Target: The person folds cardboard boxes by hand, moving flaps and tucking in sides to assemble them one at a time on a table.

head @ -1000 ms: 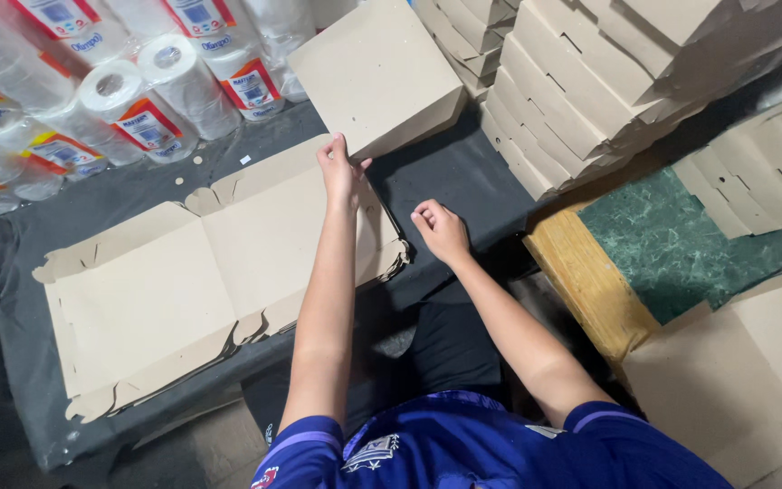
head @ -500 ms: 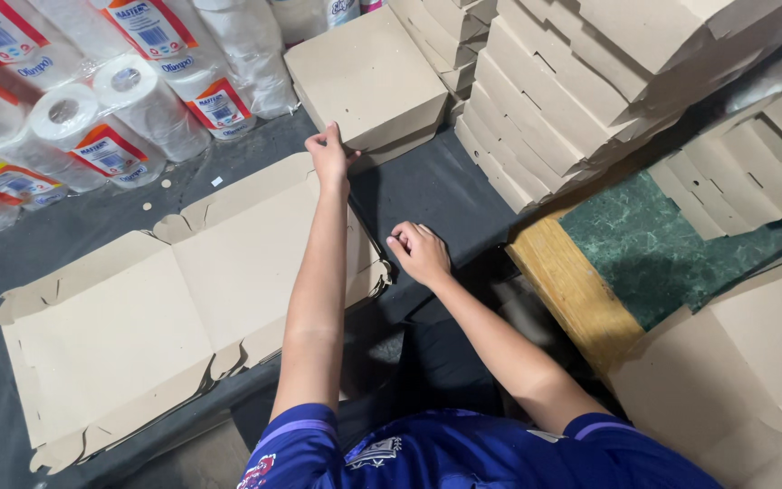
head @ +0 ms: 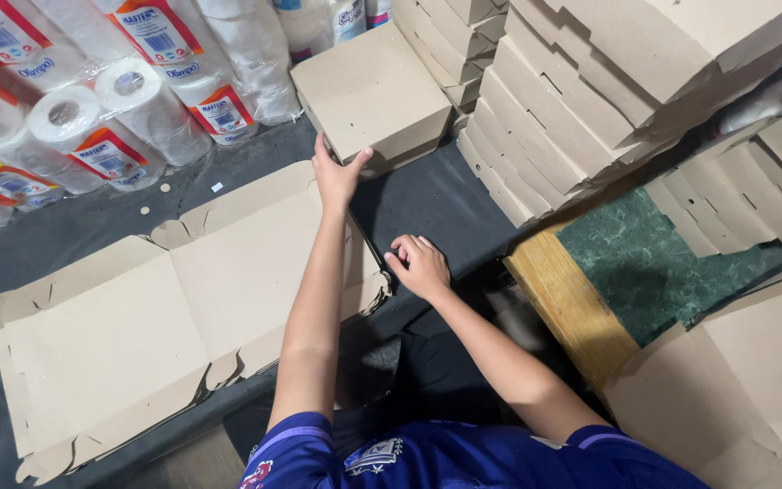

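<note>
Dark tabletop (head: 445, 204); left hand (head: 337, 177) spread on folded box (head: 371, 91); right hand (head: 420, 265) loosely curled, empty, beside flat blanks (head: 183, 290).

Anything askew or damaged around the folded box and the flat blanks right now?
Nothing looks damaged. The folded box under the left hand sits skewed to the box stacks. Small cardboard punch-outs litter the dark cloth beside the blanks.

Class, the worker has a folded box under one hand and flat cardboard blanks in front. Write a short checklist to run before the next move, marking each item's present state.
1. Left hand touches the folded box: ok.
2. Folded box lies flat on the dark cloth: ok.
3. Right hand is by the corner of the flat blanks: ok.
4. Right hand grips a blank: cannot tell.
5. Top blank lies open and flat: ok.
6. Box stacks beside stand steady: cannot tell.
</note>
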